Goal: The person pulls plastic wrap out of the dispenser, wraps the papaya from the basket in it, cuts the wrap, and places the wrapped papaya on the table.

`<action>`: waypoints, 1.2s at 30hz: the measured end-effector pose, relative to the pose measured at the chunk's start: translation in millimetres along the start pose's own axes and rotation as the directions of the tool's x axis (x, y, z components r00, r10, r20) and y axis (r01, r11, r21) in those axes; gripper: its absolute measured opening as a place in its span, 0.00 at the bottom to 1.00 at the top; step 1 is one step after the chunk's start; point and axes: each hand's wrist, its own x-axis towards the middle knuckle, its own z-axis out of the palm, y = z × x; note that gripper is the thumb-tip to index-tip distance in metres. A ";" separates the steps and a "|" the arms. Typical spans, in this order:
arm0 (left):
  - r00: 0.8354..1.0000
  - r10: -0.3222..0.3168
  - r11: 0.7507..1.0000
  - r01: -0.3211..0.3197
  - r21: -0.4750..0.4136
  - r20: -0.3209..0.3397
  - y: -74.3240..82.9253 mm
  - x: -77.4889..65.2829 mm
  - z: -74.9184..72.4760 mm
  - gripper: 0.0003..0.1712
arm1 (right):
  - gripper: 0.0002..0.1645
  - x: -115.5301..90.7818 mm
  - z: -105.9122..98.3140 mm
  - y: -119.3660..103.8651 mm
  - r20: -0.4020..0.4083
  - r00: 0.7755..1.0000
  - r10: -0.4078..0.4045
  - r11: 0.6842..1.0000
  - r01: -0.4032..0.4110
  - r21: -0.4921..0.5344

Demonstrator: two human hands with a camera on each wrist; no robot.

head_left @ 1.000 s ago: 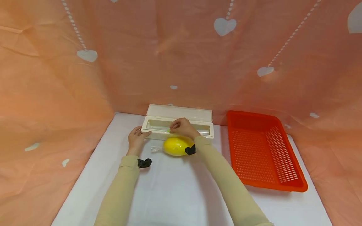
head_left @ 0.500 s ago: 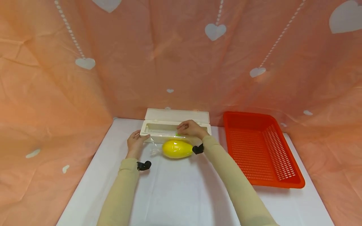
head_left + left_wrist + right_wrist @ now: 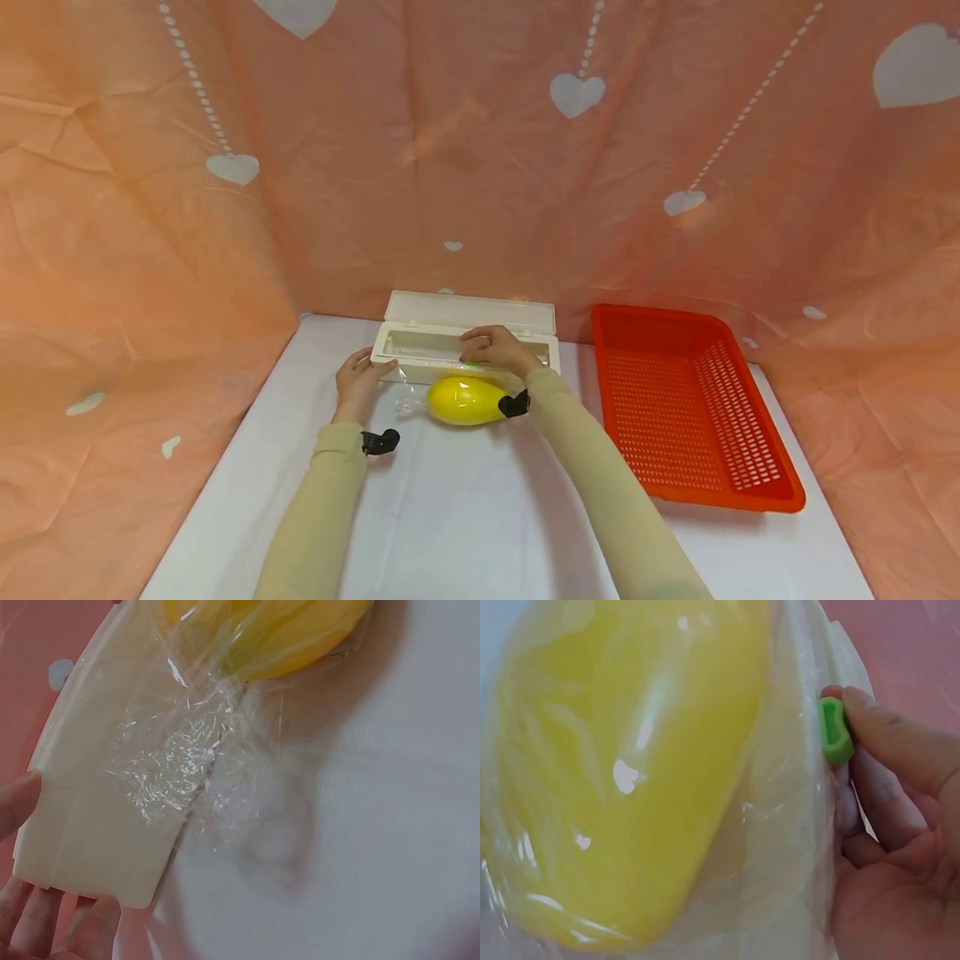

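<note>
A long cream cling film dispenser (image 3: pixel 422 372) lies across the back of the table, its hinged lid (image 3: pixel 471 313) tipped back. My left hand (image 3: pixel 357 385) grips its left end, thumb on the top edge and fingers round the end. With thumb and index finger, my right hand (image 3: pixel 497 350) pinches a small green slide cutter (image 3: pixel 835 731) on the front edge. In front of the box sits a smooth yellow mango-shaped fruit (image 3: pixel 465 401) under clear film. Crumpled cling film (image 3: pixel 172 765) bunches at the fruit's left end, overlapping the box front in the left wrist view.
A red-orange plastic basket (image 3: pixel 738 500) stands on the right side of the white-covered table (image 3: pixel 457 517). Behind the box rises a peach curtain (image 3: pixel 375 167) printed with pale hearts. Both wrists wear black camera mounts close to the fruit and table.
Pinching the green cutter, my right hand slid right along the box edge, then stayed nearly still. Clear film now shows in front of the box. My left hand kept its grip. The head view shifted slightly.
</note>
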 end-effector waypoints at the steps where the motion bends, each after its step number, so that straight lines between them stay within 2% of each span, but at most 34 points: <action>1: 1.000 -0.002 1.000 0.002 -0.006 -0.004 -0.4 0.0 1.1 0.34 | 0.29 -1.4 -0.7 0.3 -0.002 1.000 -0.004 1.000 0.004 -0.012; 9: 1.000 -0.011 1.000 0.011 -0.020 0.011 -3.4 0.4 10.8 0.35 | 0.47 -8.7 -10.7 2.1 -0.040 0.999 -0.035 0.997 0.032 -0.077; 15: 1.000 -0.001 1.000 0.001 -0.004 0.007 4.0 0.1 4.7 0.34 | 0.50 -17.7 -18.0 1.7 -0.070 0.996 -0.062 0.993 0.055 -0.100; 19: 1.000 -0.004 1.000 0.004 -0.005 -0.014 4.8 3.6 2.7 0.35 | 0.45 -25.3 -29.0 2.7 -0.073 0.995 -0.068 0.992 0.060 -0.111; 24: 0.999 -0.026 0.999 0.025 -0.023 -0.021 3.3 4.0 1.4 0.36 | 0.31 -38.0 -43.9 8.6 -0.076 0.994 -0.075 0.991 0.066 -0.118; 29: 0.999 -0.041 0.999 0.041 -0.035 -0.001 2.2 0.7 0.8 0.36 | 0.18 -47.6 -51.2 13.1 -0.047 0.995 -0.089 0.989 0.083 -0.119; 33: 0.999 -0.051 0.998 0.051 -0.030 0.006 1.8 -1.3 0.8 0.37 | 0.15 -49.3 -55.2 15.0 -0.021 0.997 -0.078 0.989 0.074 -0.131; 36: 0.999 -0.049 0.999 0.049 -0.016 0.001 2.5 -1.8 0.7 0.37 | 0.15 -47.4 -58.8 14.9 -0.032 0.999 -0.042 0.996 0.039 -0.077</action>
